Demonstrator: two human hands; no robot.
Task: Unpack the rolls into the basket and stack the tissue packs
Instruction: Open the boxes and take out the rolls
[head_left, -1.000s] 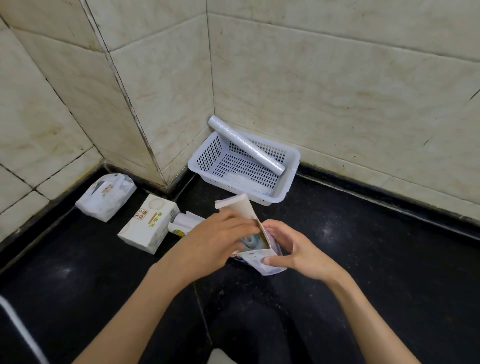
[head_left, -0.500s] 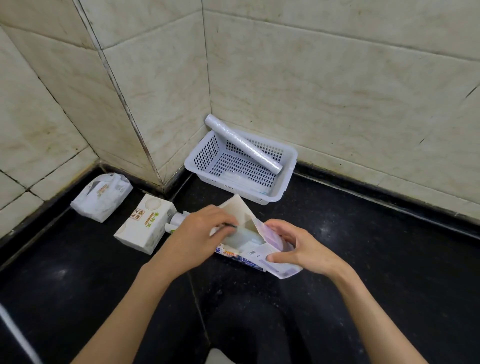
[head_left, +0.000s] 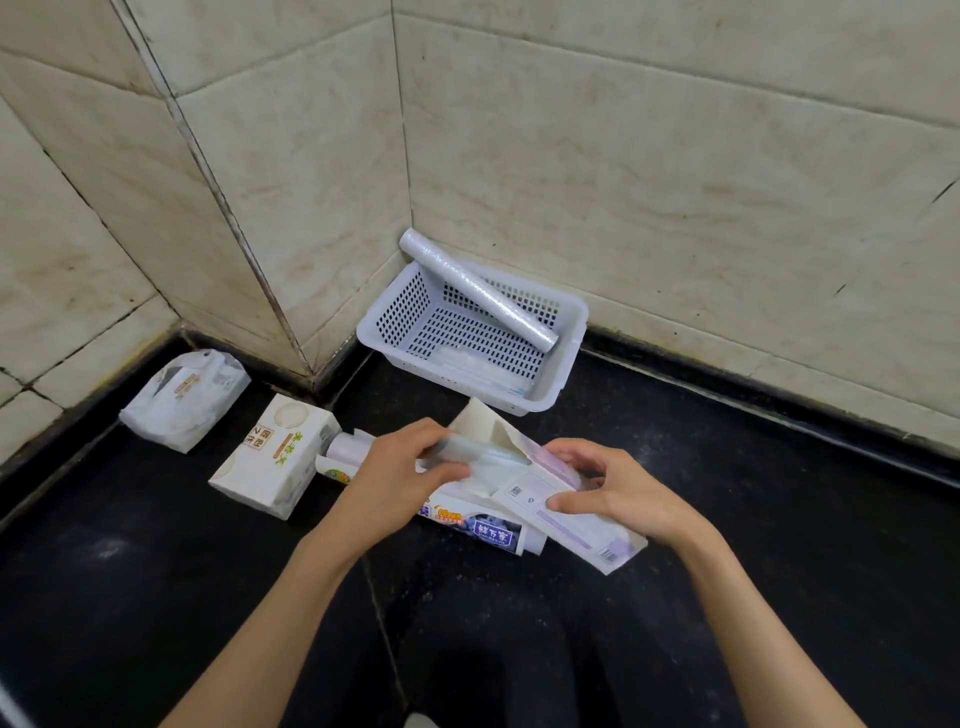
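My right hand (head_left: 618, 491) grips a long white and lilac carton (head_left: 563, 506) with its end flap open, tilted low over the black floor. My left hand (head_left: 397, 475) pinches a pale roll (head_left: 480, 451) that sticks partway out of the carton's mouth. Under the carton lies a second printed box (head_left: 485, 527). A white perforated basket (head_left: 569, 332) stands in the corner with one long clear roll (head_left: 475, 291) leaning across it and a flat clear pack on its bottom. Two tissue packs lie at the left: a boxy one (head_left: 275, 457) and a soft one (head_left: 184, 397).
Another small roll (head_left: 348, 448) lies between the boxy tissue pack and my left hand. Tiled walls close off the back and left, meeting in a protruding corner beside the basket. Black floor stretches to the right and towards me.
The carton has been lowered from upright to nearly flat. My left hand has drawn the roll partway out of its open end, and the camera has shifted slightly.
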